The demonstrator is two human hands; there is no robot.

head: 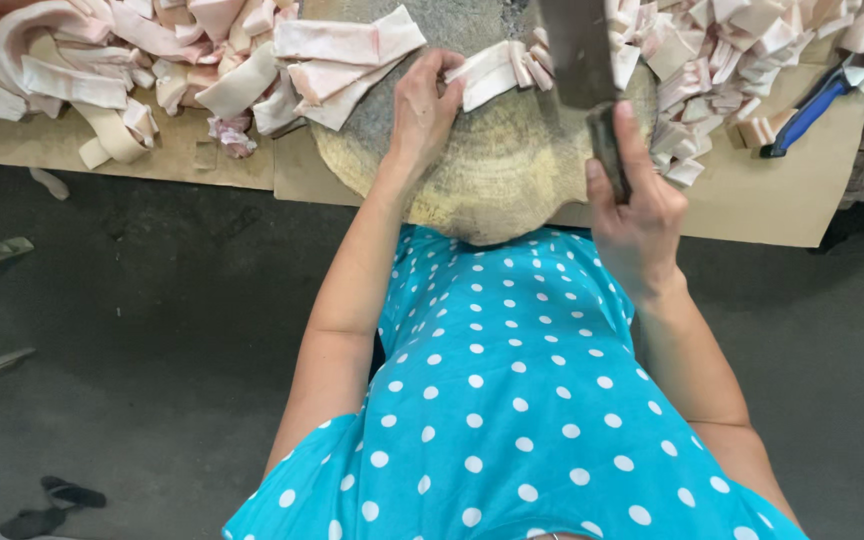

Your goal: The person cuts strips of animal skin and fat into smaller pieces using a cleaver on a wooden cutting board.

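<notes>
Brown cardboard table (782, 190) carries a round wooden chopping block (492, 170). On it the left hand (422, 110) presses curled fingers onto a pale meat strip (492, 72) — the right hand (637, 205) is wrapped tight around a cleaver (582, 60), its blade over the strip. Cut pieces (732, 60) lie heaped right.

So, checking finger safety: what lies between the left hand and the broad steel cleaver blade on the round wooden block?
Head view: only the pale pink strip of fatty meat, pinned by the left hand, runs to the cleaver.
</notes>
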